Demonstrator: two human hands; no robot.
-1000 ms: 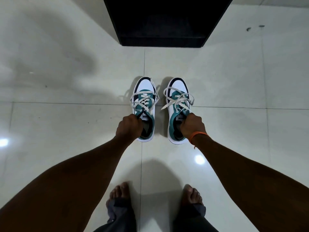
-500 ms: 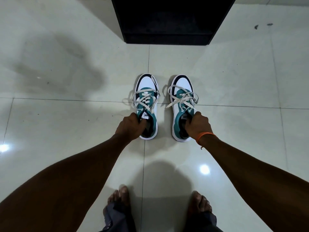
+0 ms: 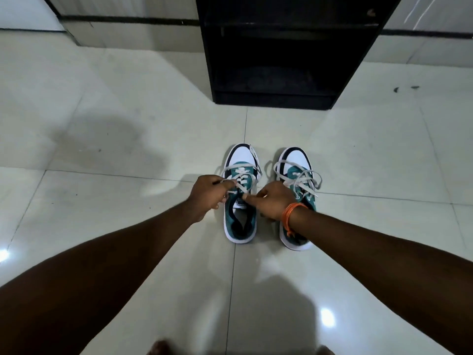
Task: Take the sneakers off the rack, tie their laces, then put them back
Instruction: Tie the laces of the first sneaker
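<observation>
Two white, teal and black sneakers stand side by side on the floor, toes pointing away from me. Over the left sneaker, my left hand pinches a pale lace end at its left side. My right hand, with an orange thread on the wrist, pinches the other lace end of that same shoe and partly covers the right sneaker. The right sneaker's laces lie loose across its tongue. The black shoe rack stands just beyond the shoes, its lower shelf dark.
Glossy pale floor tiles spread all around, with bright light reflections at the left and lower right. A wall base with a dark stripe runs behind the rack. My toes show at the bottom edge.
Both hands let go of the sneakers' heel openings and moved to the left sneaker's laces. The shoes now stand on the floor, and my view has tilted up toward the rack.
</observation>
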